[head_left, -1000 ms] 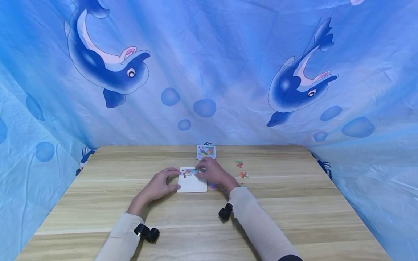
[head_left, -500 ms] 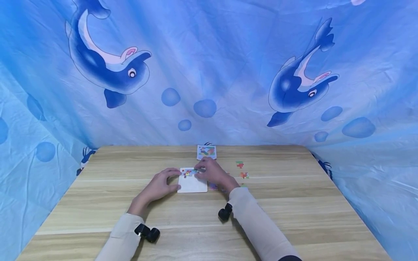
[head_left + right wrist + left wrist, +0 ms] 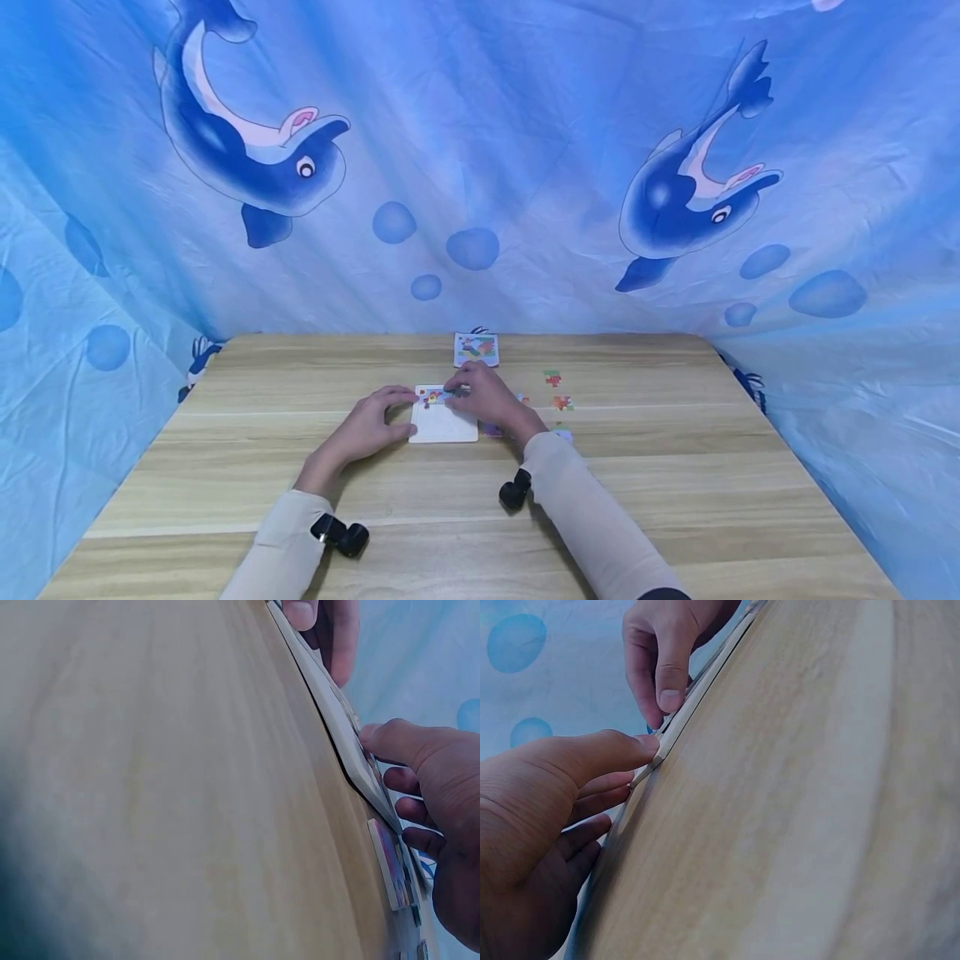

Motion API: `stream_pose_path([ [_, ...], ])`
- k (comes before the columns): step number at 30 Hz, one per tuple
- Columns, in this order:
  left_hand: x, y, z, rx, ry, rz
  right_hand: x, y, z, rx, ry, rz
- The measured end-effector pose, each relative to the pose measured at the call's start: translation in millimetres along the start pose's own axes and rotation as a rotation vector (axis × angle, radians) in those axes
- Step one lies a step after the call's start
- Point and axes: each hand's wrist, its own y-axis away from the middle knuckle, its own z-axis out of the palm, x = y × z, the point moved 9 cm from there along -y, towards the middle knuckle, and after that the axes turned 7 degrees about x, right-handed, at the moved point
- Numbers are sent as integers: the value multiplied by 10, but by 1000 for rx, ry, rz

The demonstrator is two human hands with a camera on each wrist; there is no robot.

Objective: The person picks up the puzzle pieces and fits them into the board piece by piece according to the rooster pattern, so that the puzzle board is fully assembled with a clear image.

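A white puzzle board (image 3: 442,427) lies flat on the wooden table, with a few joined picture pieces (image 3: 431,397) along its far edge. My left hand (image 3: 366,423) holds the board by its left side, thumb at the near corner and index finger at the far one; the left wrist view shows the thumb (image 3: 634,752) against the edge. Over the board's far right part, my right hand (image 3: 483,396) pinches a puzzle piece between thumb and index finger, right at the joined pieces. The fingers hide most of that piece.
A picture card (image 3: 476,349) lies behind the board. Loose puzzle pieces are spread to the right, including a red and green one (image 3: 552,379) and an orange one (image 3: 562,403). A purple piece (image 3: 388,864) lies beside the board, under the right forearm. A blue dolphin curtain (image 3: 480,167) hangs behind the table.
The right hand's fingertips have shifted very slightly left over the joined pieces. The left hand stays on the board's edge, and the view has moved a little.
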Motion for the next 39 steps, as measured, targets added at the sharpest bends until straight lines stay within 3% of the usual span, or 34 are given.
stream_pose_path([
  [24, 24, 14, -17, 11, 1, 14, 20, 27, -32, -27, 13, 35],
  [31, 17, 14, 7, 5, -4, 7, 317, 222, -375, -17, -101, 116],
  [39, 1, 13, 10, -1, 2, 0, 793, 489, -901, 50, -106, 193],
])
